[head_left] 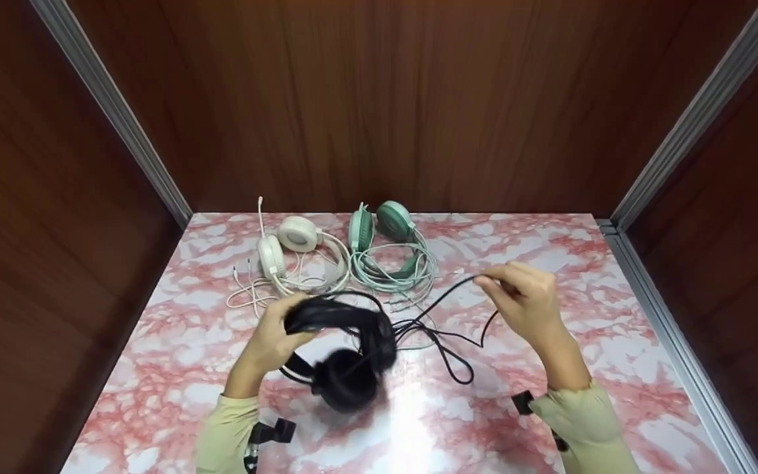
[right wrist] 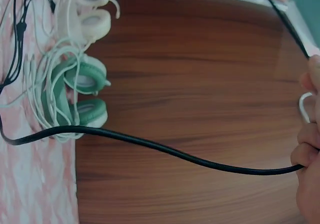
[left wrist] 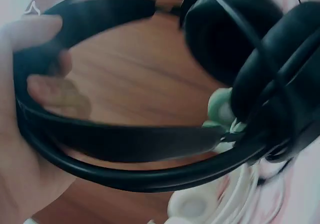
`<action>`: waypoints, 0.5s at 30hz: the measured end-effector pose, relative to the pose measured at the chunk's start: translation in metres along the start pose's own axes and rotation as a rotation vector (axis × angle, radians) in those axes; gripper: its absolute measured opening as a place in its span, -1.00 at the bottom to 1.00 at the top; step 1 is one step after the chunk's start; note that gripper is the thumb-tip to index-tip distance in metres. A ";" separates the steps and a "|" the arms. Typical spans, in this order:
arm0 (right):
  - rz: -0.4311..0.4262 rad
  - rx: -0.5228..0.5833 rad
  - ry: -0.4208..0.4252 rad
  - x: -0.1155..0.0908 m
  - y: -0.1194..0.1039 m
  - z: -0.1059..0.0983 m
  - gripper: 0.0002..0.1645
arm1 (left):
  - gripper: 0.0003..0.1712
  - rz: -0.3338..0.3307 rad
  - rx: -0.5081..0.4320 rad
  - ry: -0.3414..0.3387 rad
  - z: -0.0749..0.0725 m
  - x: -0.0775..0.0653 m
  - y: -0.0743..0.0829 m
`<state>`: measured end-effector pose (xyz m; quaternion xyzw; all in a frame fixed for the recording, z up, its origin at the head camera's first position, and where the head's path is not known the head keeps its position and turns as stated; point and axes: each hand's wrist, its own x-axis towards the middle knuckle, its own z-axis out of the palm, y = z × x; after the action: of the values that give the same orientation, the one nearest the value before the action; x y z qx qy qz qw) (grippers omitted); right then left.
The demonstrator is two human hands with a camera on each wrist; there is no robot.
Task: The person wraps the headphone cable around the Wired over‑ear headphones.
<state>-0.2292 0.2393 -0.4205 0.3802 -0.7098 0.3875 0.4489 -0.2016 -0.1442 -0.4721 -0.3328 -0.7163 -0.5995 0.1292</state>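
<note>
A pair of black headphones is held over the table by my left hand, whose fingers and thumb wrap round the headband. The ear cups hang toward the right, slightly blurred. From them a black cable runs to my right hand, which pinches it between thumb and fingers above the right part of the table. More of the cable lies in loose loops between the two hands. In the right wrist view the black cable stretches across to the curled fingers.
White headphones with a boom microphone lie at the back left, their thin cable spread beside them. Green headphones with a coiled pale cable lie next to them. Brown wood panels with metal edge strips enclose the marbled red-and-white table.
</note>
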 end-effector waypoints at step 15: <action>0.493 0.209 -0.175 -0.051 0.023 0.052 -0.84 | -0.85 0.019 -1.707 -0.198 0.055 0.010 -0.021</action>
<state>-0.2522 0.2119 -0.4884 0.2722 -0.7731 0.5219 0.2364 -0.2100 -0.0905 -0.4961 -0.3730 -0.0249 -0.9001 -0.2236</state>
